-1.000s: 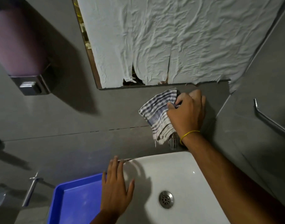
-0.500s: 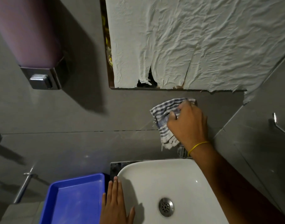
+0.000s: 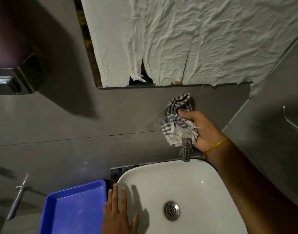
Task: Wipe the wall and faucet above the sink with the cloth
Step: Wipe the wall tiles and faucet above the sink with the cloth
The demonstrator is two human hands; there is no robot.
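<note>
As the right hand (image 3: 206, 130) is dropping from the wall (image 3: 128, 115) toward the faucet (image 3: 185, 150), right of frame centre | it is gripping the bunched cloth (image 3: 177, 120), now overlapping the faucet top | the left hand (image 3: 118, 215) is lying flat, fingers spread, on the sink (image 3: 204, 171) rim, lower centre | judgement: wall pass is ending, faucet wipe is starting.

Bare wall (image 3: 111, 119) left of faucet (image 3: 185, 149)

Bare arms, one thread band

The right hand (image 3: 205, 130) wears a thin yellow thread (image 3: 217, 144) round the wrist; the left hand (image 3: 118, 217), at 7 o'clock, wears nothing.
</note>
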